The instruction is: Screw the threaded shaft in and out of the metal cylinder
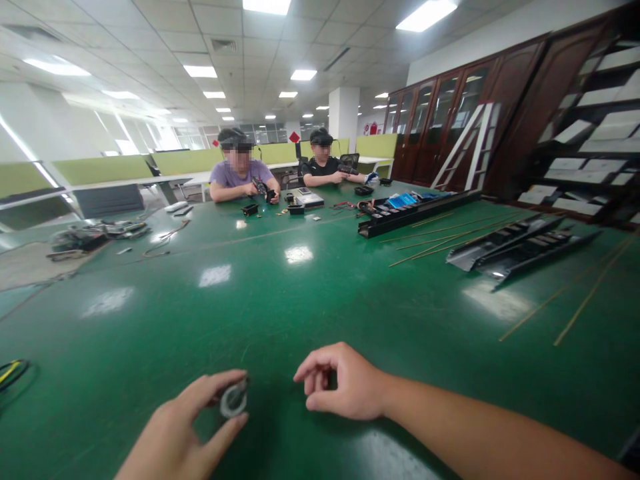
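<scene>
Low in the head view, my left hand [187, 423] grips a small grey ring-shaped part [233, 400] between thumb and fingers. Something darker shows in the ring's middle, too blurred to name. To its right, my right hand [345, 383] hovers over the green table [280, 313]. Its fingers are loosely curved, with a gap between them and the thumb, and I see nothing in it. The two hands are apart, with the ring on the left hand's inner side.
Dark metal channels [520, 247] and thin rods [440, 237] lie at the right. A long black trough [415, 213] holds blue packets. Cables and parts [100, 233] sit at the far left, a black-yellow cable [13, 373] nearer. Two people sit across the table, handling dark tools.
</scene>
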{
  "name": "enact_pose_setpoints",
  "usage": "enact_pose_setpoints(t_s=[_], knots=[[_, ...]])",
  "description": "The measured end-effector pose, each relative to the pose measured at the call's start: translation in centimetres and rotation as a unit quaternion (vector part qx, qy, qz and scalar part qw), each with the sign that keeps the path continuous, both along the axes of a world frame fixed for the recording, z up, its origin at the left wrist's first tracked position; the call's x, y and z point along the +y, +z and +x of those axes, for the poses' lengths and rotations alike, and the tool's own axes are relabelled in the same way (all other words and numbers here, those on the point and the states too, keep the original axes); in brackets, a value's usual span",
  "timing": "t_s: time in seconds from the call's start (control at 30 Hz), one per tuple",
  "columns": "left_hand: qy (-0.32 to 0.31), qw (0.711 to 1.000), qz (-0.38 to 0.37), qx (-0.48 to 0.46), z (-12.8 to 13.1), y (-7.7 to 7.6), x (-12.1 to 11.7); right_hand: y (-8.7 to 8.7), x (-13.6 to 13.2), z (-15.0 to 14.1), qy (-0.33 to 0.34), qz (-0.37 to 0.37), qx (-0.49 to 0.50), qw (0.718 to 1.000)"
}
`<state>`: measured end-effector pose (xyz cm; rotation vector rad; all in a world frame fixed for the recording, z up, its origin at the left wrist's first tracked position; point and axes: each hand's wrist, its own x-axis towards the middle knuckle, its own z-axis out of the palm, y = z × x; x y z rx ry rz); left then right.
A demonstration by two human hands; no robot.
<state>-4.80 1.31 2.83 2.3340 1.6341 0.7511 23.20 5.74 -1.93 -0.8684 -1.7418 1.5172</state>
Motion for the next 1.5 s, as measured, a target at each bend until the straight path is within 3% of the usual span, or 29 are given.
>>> enact_pose_setpoints(t_s=[0.1,0.2,0.43,0.63,0.97,1.2,1.5], knots=[[-0.047,0.999,-0.027,0.0,3.7,-0.6,1.7,0.0,0.2,0.0,-0.066,0.053,-0.045,0.995],[-0.077,0.996,-0.036,0.006,5.5,-1.6,2.0,-0.3,0.5,0.0,-0.086,0.07,-0.067,0.992],[-0.143,0.988,0.056,-0.015,4.5,-4.1,1.8,0.1,0.2,0.2,-0.071,0.135,-0.128,0.98],[-0.115,0.992,0.058,-0.006,4.2,-6.0,1.9,0.2,0.1,0.0,-0.065,0.155,-0.122,0.978],[-0.134,0.989,-0.017,-0.056,5.3,-4.9,1.7,0.3,0.0,-0.2,-0.049,0.117,-0.107,0.986],[-0.119,0.992,0.005,-0.045,5.2,-5.6,1.7,0.5,0.0,-0.2,-0.052,0.16,-0.133,0.977],[-0.099,0.994,0.002,-0.037,5.6,-5.7,1.6,0.4,0.2,-0.2,-0.059,0.157,-0.136,0.976]])
